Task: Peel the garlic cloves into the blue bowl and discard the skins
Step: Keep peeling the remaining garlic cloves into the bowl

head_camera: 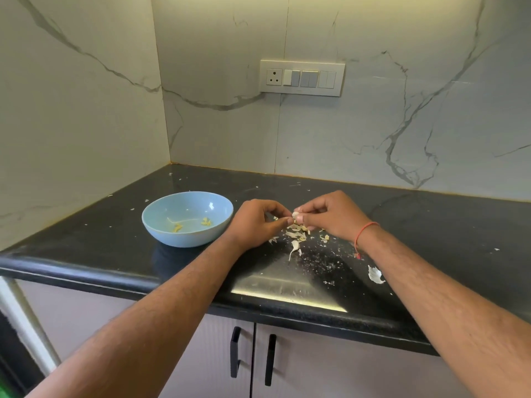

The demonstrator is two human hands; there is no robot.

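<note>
A blue bowl (161, 225) stands on the black countertop (115, 242) left of my hands, with a few small yellowish peeled garlic pieces (178, 227) inside. Just above the counter, my left hand (255, 222) and my right hand (330, 215) meet, and both pinch a small white garlic clove (295, 216) at their fingertips. A heap of loose garlic skins (296, 234) lies right below the hands. Another clove with a thin tail (294, 246) rests on the counter in front of the heap.
A larger piece of white skin (375, 274) lies near the counter's front edge under my right forearm. Fine skin flecks are scattered across the counter. Marble walls close in the left and back; a switch panel (301, 78) is on the back wall. Cabinet doors with black handles are below.
</note>
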